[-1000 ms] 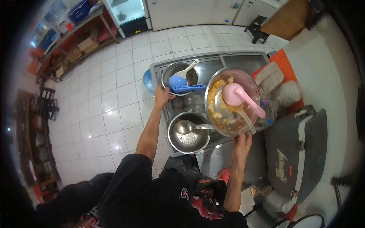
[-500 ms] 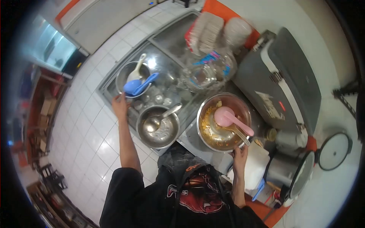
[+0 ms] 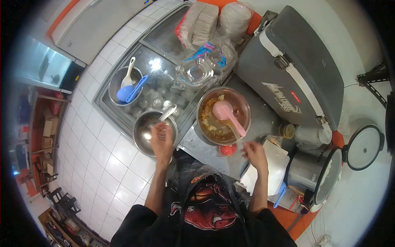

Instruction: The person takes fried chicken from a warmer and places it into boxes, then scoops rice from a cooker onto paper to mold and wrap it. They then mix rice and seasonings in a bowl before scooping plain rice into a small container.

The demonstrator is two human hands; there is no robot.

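White floor tiles fill the left of the frame beside a glass-topped freezer [image 3: 123, 113] and a steel counter [image 3: 263, 123] at centre. At centre, the person's left hand [image 3: 161, 142] hovers over the near rim of an empty steel bowl [image 3: 145, 131] holding a ladle [image 3: 166, 113]; whether its blurred fingers grip anything cannot be told. Just right of centre, the right hand [image 3: 255, 152] hangs open and empty, close below a larger steel bowl [image 3: 214, 123] of yellow food scraps with a pink scoop [image 3: 226, 113].

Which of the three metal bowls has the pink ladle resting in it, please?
The large bowl on the steel counter, smeared with yellow food, nearest the right hand. The other two hold a metal spoon and blue and white scoops.
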